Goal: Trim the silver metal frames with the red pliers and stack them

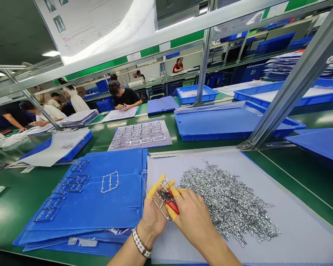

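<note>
My left hand [151,214], with yellow finger covers, grips a small silvery metal frame [161,210] with thin crossbars. In my right hand [192,212], also with yellow finger covers, is a pair of red-handled nippers [172,207]. Their jaws are at the frame's inner bars, partly hidden by fingers. To the right, a large heap of small shiny metal pieces [233,203] is spread over a white sheet [299,240]. On the left, a similar bright frame [110,182] lies on stacked blue plastic sheets [100,210], beside several darker-looking frames [78,183].
Metal posts [291,77] and a rail cross the green bench. Behind lie a sheet covered with frames [140,135], a blue tray [219,122] and a paper-lined blue tray [74,147]. A co-worker in black [127,98] sits opposite; other people are farther back.
</note>
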{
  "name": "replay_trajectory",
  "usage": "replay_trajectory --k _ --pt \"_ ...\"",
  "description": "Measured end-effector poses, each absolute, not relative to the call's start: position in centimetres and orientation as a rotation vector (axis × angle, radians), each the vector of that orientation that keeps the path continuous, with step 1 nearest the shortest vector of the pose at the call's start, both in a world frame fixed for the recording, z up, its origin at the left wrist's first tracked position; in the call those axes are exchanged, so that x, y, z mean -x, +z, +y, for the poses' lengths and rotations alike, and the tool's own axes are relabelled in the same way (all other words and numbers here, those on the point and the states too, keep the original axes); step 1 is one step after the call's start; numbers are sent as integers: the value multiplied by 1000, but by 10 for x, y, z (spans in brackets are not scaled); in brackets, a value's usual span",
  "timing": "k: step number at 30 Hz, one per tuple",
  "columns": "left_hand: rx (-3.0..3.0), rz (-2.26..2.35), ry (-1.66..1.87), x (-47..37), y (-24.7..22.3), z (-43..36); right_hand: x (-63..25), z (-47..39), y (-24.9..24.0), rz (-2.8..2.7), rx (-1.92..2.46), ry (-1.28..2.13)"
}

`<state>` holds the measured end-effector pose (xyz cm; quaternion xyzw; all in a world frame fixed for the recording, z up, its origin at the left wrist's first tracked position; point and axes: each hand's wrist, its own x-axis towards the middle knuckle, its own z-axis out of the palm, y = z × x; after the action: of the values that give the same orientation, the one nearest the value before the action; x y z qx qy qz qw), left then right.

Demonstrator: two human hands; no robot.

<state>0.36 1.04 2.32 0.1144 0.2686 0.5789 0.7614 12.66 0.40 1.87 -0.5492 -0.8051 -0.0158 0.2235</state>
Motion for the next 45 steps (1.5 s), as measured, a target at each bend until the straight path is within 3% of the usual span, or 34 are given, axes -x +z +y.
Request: replay_trajectory --k 45 --pt "-430 796 1305 1 -9 19 -126 1 33 -2353 1616 68"
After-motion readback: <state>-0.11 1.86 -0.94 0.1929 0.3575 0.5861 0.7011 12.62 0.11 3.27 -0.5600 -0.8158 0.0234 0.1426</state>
